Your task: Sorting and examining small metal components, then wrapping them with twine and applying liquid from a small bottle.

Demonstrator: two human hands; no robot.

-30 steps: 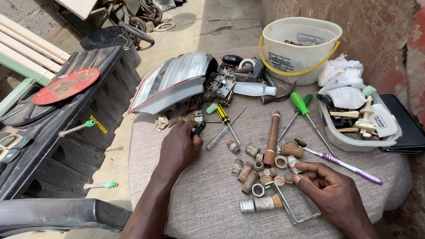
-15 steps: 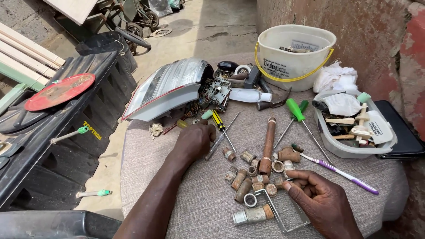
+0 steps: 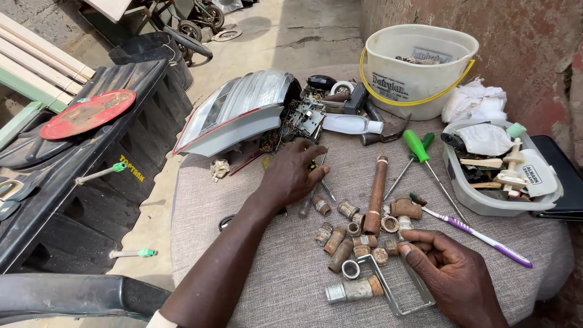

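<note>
My left hand reaches across the grey cloth-covered table, its fingers curled over a yellow-and-black screwdriver whose shaft sticks out below them. My right hand rests at the near right with bent fingers. Its fingertips touch a cluster of several rusty pipe fittings, and the hand lies partly on a bent metal bracket. Whether it pinches a fitting is hidden. A long rusty pipe lies between the hands.
A car headlamp with a circuit board, a white bottle and a white bucket stand at the back. Green screwdrivers, a purple toothbrush and a grey tub of parts are at right. A black crate is left.
My left hand has moved forward and to the right onto the yellow-and-black screwdriver. My right hand has stayed by the fittings. The view has shifted closer.
</note>
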